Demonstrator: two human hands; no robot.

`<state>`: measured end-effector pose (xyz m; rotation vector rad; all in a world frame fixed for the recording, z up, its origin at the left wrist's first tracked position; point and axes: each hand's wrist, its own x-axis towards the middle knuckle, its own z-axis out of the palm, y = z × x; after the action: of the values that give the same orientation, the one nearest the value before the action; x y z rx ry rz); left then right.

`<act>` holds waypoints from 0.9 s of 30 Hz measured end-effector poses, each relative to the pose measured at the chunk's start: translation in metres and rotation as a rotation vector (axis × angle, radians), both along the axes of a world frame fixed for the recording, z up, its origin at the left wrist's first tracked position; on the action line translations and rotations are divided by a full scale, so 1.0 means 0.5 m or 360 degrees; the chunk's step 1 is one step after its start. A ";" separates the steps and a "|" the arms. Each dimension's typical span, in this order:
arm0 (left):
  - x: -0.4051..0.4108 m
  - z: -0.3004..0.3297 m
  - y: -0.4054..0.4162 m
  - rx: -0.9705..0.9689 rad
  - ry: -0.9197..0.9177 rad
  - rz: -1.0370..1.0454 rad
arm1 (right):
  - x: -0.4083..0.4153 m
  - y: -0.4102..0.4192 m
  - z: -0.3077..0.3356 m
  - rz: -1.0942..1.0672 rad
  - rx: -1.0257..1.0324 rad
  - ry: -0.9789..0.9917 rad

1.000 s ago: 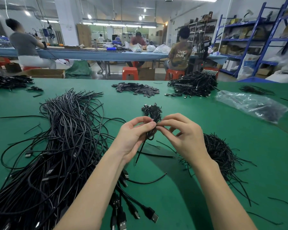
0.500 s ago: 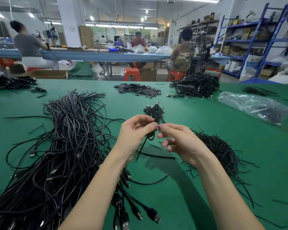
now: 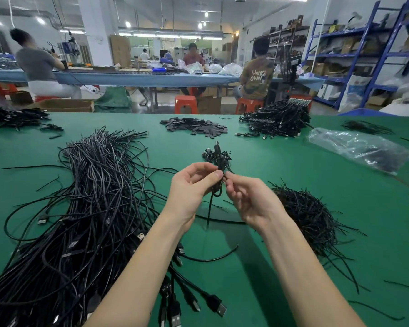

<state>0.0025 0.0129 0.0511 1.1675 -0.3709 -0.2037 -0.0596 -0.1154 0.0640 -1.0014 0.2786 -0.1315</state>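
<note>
On your green-covered bench [image 3: 269, 161], workshop room behind
Your left hand [image 3: 191, 190] and right hand [image 3: 253, 201] pinch one coiled black cable [image 3: 220, 165]; three people [image 3: 257, 74] sit at the blue table [image 3: 128, 77].

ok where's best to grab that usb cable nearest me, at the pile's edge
By the black plug body just behind its metal tip, from above and the right: it looks the one rigid, wide part, lying flat on bare table, while the cord runs back into the pile.
</note>
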 end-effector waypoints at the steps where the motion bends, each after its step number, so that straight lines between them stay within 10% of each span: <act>1: -0.001 -0.002 -0.003 0.0056 -0.0029 0.0036 | -0.001 0.000 0.002 0.0031 0.0126 0.0096; 9: 0.005 0.004 0.008 -0.0013 0.0282 -0.0071 | -0.011 -0.054 -0.023 -0.0317 -0.2285 -0.0757; 15: 0.002 0.002 0.006 -0.0041 0.0271 -0.0147 | -0.010 -0.043 -0.025 -0.0542 -0.2010 -0.0836; 21: -0.005 -0.002 -0.003 -0.0050 0.0060 -0.0025 | 0.001 -0.009 -0.010 0.0024 0.0352 0.0138; 27: 0.006 -0.001 0.005 -0.0108 0.0293 -0.0040 | -0.009 -0.039 -0.027 -0.0311 -0.1801 -0.0583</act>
<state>0.0055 0.0154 0.0507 1.0685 -0.2290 -0.3159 -0.0641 -0.1351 0.0506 -2.0323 -0.0712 -0.6950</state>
